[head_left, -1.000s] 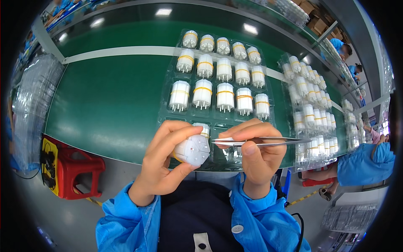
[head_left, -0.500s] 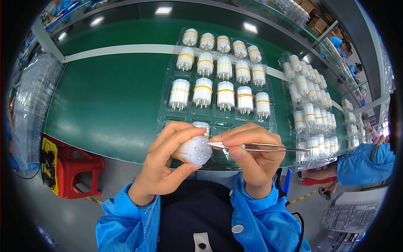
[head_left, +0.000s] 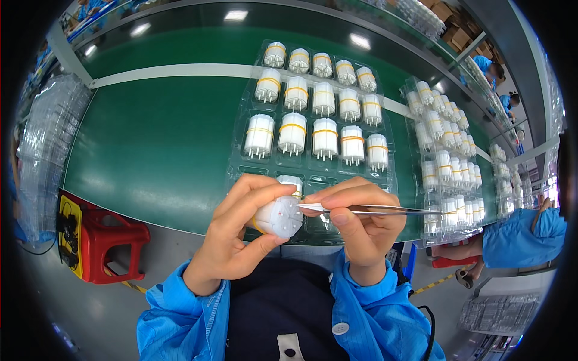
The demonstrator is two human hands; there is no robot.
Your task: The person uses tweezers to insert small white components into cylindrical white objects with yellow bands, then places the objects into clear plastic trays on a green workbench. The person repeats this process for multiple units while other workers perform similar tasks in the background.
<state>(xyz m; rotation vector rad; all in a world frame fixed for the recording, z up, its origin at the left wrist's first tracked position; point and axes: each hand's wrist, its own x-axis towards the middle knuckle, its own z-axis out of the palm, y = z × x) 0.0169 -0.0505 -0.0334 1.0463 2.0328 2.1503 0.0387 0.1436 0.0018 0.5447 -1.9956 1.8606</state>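
Note:
My left hand (head_left: 232,237) is closed around a white cylindrical plug-like part (head_left: 282,218), tilted so its round end face is toward me. A yellow band circles the part's side, near my palm. Pinched between thumb and fingers of my right hand (head_left: 367,219) is a pair of metal tweezers (head_left: 385,210), lying almost level. Their pale tip meets the edge of the end face; whether they grip anything there is too small to tell. Just beyond my hands, a clear plastic tray (head_left: 238,144) carries rows of similar white banded parts (head_left: 292,133), most with metal pins showing.
Another loaded tray (head_left: 426,198) lies to the right on the green table (head_left: 150,150). Clear empty trays (head_left: 51,138) are stacked at the far left. A red stool (head_left: 114,240) stands below the table's left edge. A person in blue (head_left: 518,237) sits at the right.
Both hands stay nearly in place. The tweezers have turned slightly in my right fingers, showing a broader side. A small reddish spot on the part's end face no longer shows.

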